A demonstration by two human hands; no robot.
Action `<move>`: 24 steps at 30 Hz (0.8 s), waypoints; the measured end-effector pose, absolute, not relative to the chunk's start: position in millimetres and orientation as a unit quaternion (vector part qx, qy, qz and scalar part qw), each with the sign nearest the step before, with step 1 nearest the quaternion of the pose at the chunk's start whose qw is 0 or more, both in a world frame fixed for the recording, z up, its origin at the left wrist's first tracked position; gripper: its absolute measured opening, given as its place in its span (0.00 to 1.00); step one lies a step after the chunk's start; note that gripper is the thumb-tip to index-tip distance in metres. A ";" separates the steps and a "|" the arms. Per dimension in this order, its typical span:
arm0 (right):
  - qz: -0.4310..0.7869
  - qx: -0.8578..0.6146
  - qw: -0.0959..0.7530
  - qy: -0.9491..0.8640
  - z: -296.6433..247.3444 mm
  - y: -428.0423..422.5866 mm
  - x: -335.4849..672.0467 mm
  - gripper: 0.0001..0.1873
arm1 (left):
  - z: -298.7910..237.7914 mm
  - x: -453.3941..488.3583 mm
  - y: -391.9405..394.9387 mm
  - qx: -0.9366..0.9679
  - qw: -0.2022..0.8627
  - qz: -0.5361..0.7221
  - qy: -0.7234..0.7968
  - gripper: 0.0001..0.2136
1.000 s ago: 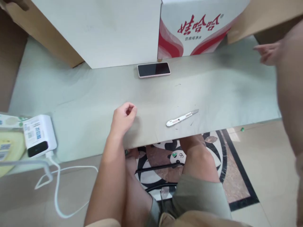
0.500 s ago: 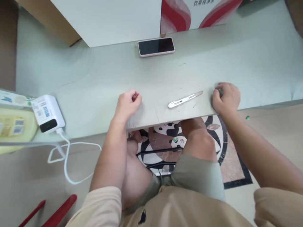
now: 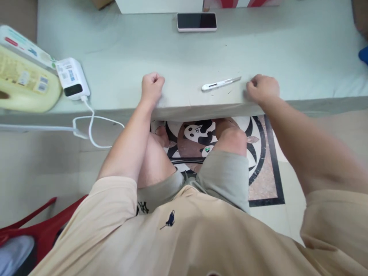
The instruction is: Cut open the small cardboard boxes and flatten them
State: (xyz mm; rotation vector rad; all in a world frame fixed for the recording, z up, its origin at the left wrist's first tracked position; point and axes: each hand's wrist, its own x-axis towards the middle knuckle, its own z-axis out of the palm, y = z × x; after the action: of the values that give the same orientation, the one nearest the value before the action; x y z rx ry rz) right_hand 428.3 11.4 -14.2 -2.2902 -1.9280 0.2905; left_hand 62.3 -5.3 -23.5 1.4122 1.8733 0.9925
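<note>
My left hand point(image 3: 152, 89) is closed in a fist, resting on the table near its front edge. My right hand point(image 3: 263, 89), also curled into a fist, rests on the table farther right. No object shows in either one. Between them lies a white utility knife point(image 3: 220, 83) with its blade extended, the tip pointing right toward my right hand. Neither hand touches it. A phone with a dark screen and pale pink edge point(image 3: 197, 22) lies flat farther back on the pale green tabletop point(image 3: 120, 50).
At the left stand a white power bank point(image 3: 73, 78) with a white cable point(image 3: 91, 130) hanging over the edge, and a yellow bottle point(image 3: 31, 82). White and red-printed boxes point(image 3: 161, 5) line the back. A red chair point(image 3: 48, 230) is at lower left, and something blue point(image 3: 363, 56) at far right.
The view has tipped down toward my body, so the table items sit higher in the picture. Both hands stay in fists on the table; the knife and phone keep their places.
</note>
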 end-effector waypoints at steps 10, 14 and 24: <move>0.191 -0.581 0.333 -0.718 -28.6 -174.9 421.2 0.21 | 6.3 34.5 -215.9 0.567 0.290 0.305 0.708 0.19; 0.227 -0.575 0.382 -0.687 -37.1 -233.0 439.4 0.19 | 1.5 22.5 -293.2 0.515 0.311 0.303 0.739 0.16; 0.251 -0.547 0.364 -0.710 -19.8 -313.1 413.7 0.12 | -24.4 30.2 -350.1 0.453 0.390 0.205 0.775 0.12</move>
State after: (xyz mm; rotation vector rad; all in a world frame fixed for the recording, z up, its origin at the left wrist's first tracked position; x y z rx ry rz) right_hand 413.7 -313.1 -19.8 -1.4079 -1.8280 0.6465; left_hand 30.2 -350.1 -24.4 1.1509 1.9698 0.5216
